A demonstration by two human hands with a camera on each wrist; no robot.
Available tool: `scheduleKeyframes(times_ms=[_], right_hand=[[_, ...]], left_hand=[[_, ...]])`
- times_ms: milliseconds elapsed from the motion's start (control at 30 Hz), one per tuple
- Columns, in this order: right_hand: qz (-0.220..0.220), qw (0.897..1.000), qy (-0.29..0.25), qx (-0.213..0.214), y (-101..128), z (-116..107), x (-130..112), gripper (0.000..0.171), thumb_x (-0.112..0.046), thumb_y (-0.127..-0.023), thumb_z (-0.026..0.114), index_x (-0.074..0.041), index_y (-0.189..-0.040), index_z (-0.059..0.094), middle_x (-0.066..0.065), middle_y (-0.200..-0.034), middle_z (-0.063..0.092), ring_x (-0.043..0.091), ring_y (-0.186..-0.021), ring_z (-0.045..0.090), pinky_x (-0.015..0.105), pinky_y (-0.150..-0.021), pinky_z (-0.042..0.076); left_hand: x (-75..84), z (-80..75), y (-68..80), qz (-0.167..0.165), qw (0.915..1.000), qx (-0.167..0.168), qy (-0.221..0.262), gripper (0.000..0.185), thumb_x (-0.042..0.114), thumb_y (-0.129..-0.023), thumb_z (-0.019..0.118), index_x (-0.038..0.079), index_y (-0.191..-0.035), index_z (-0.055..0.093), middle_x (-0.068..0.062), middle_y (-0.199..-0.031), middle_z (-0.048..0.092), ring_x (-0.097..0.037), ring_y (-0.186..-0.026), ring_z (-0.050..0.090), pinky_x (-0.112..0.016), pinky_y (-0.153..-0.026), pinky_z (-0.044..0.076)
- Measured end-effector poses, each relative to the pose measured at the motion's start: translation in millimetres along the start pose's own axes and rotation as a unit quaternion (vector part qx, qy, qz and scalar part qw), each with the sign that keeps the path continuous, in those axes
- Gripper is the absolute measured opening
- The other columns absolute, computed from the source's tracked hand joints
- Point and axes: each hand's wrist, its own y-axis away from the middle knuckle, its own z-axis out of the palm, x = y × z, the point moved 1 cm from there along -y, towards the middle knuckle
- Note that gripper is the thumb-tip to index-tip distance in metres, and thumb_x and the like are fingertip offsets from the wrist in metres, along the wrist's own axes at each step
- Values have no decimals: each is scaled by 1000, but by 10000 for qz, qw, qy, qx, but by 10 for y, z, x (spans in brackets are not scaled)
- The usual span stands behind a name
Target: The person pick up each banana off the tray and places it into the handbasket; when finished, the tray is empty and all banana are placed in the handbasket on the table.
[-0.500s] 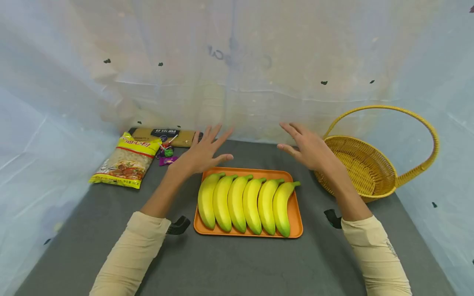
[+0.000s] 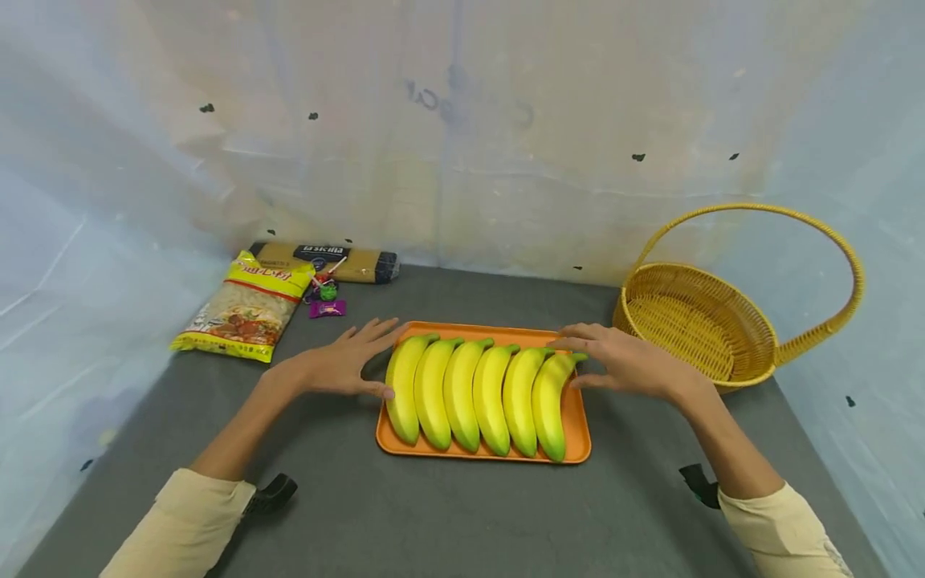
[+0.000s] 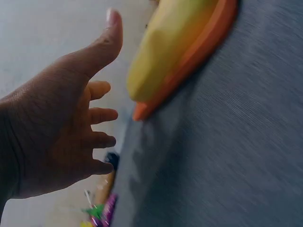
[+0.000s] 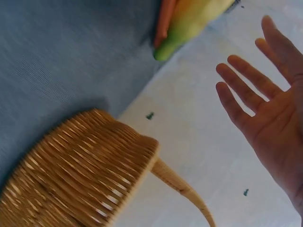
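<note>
From the head view, you see an orange tray point(image 2: 578, 433) in the middle of the dark gray bench point(image 2: 462, 514). Six yellow bananas point(image 2: 477, 393) lie side by side on the tray, with their green tips pointing away from you. Your left hand point(image 2: 340, 365) is at the left edge of the tray. Its fingers are spread out flat, and the thumb tip touches the banana at the left end. It grips nothing. Your right hand point(image 2: 629, 361) is at the right side of the tray. Its fingers are also straight, and they lie over the far tip of the banana at the right end. It grips nothing too. A yellow woven basket point(image 2: 694, 321) with a tall handle stands on the bench just to the right of that hand. Far off to the left lie a yellow snack bag point(image 2: 246, 309), a long brown packet point(image 2: 325, 261) and some small candies point(image 2: 327, 301).

From the left wrist view, your left hand point(image 3: 61, 127) is wide open, with the thumb pointing up. The end of a banana point(image 3: 165, 52) and the tray point(image 3: 189, 61) edge are just beside it. The picture is a bit blurry.

From the right wrist view, your right hand point(image 4: 265, 104) is open with the fingers apart, holding nothing. A green banana tip point(image 4: 184, 33) shows at the top. The basket point(image 4: 80, 170) is down below.
</note>
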Motion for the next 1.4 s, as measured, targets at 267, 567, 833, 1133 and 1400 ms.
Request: scheduleKeyframes(times_ms=[267, 567, 833, 1133, 1400], right_hand=[[-682, 9975, 166, -125, -66, 349, -47, 61, -16, -82, 90, -12, -138, 65, 19, -143, 62, 40, -131, 59, 63, -103, 49], [-676, 9968, 393, 151, -157, 563, 22, 41, -4, -85, 85, -21, -120, 74, 5, -123, 65, 25, -114, 60, 51, -93, 51], [-645, 9963, 530, 191, -156, 487, 37, 44, 2, -84, 83, -21, -121, 73, 4, -126, 68, 25, -118, 63, 51, -98, 51], [-275, 9962, 392, 732, -101, 17, 78, 48, -3, -79, 89, -13, -123, 71, 6, -125, 71, 30, -115, 65, 53, -95, 53], [340, 9820, 271, 1838, 127, -510, 279, 51, 3, -74, 91, -7, -120, 71, 9, -113, 73, 28, -104, 64, 48, -89, 49]], left_hand=[[-172, 199, 69, 20, 9998, -182, 30, 132, 70, -81, 78, 12, -170, -1, -17, -178, -6, -51, -161, -10, -81, -120, -4], [-171, 194, -90, 12, 9994, -340, -89, 140, 75, -76, 79, 9, -169, -2, -20, -177, -6, -50, -162, -9, -81, -119, -9], [-184, 190, -124, 73, 9991, -407, -33, 144, 76, -74, 79, 7, -168, -5, -21, -176, -8, -52, -161, -10, -82, -119, -8], [-245, 191, -229, -426, 9962, -762, 52, 160, 86, -60, 80, 13, -168, -12, -14, -177, -14, -43, -162, -18, -78, -120, -16], [-203, 179, -316, -722, 9905, -1161, -126, 164, 88, -58, 80, 11, -167, -17, -16, -176, -18, -46, -162, -17, -80, -119, -12]])
